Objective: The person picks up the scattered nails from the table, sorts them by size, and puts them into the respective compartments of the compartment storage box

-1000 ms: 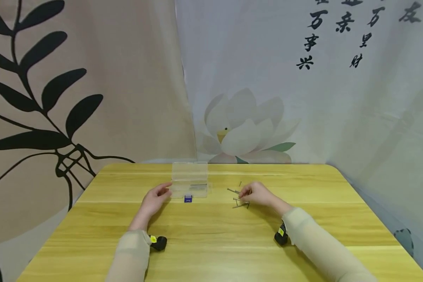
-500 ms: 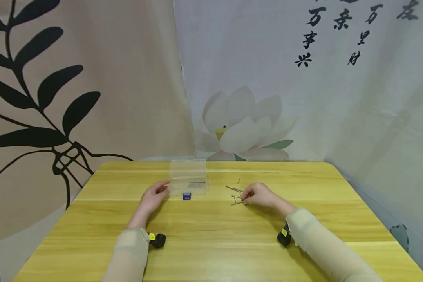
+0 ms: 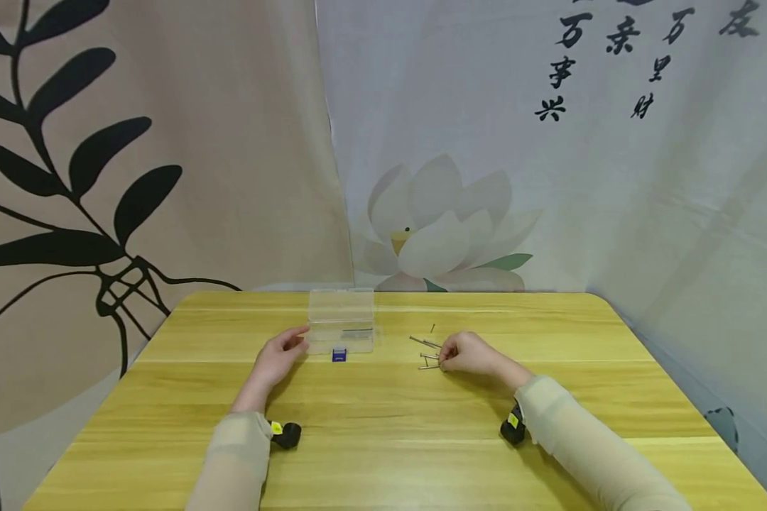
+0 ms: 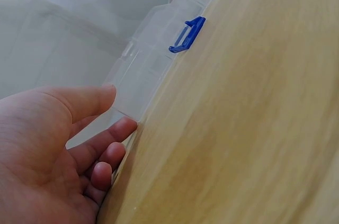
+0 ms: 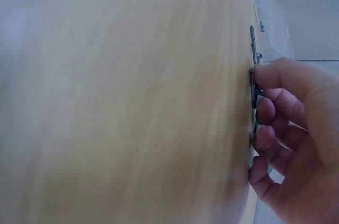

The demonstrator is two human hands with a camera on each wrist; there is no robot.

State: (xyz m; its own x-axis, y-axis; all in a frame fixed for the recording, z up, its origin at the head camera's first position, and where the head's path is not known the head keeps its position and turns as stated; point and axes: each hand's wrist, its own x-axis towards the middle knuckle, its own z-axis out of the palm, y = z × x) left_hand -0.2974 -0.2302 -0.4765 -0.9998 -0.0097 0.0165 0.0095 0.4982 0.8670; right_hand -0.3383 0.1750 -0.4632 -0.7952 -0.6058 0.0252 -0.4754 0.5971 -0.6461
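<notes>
"Printed cloth hung behind, with dark leaves and a pale lotus, and a wood-grain tabletop filled the foreground. How far along did things look?"

"Early, I'd judge. The clear box stood with its lid open, and a slim dark metal piece lay inside. Most of the metal I could see was outside, though: several nails in a loose cluster off to the box's right."

"All of them together?"

"No, one small nail lay apart, just beyond the cluster."

"And the hands?"

"The left hand was open, its relaxed thumb and forefinger touching the end of the box, as if to steady it. The right hand was at the cluster, thumb and fingers curled in a pinch on the nails. How many it had caught, I couldn't tell; the fingertips hid those ends."

"What else was around?"

"The blue latch stuck out at the box's front, and a black camera sat at each wrist, below a pale sleeve."

"Anything in the way?"

"The nails themselves, probably. They lay so close together that separating one looked fiddly, and such thin shafts could roll."
</notes>
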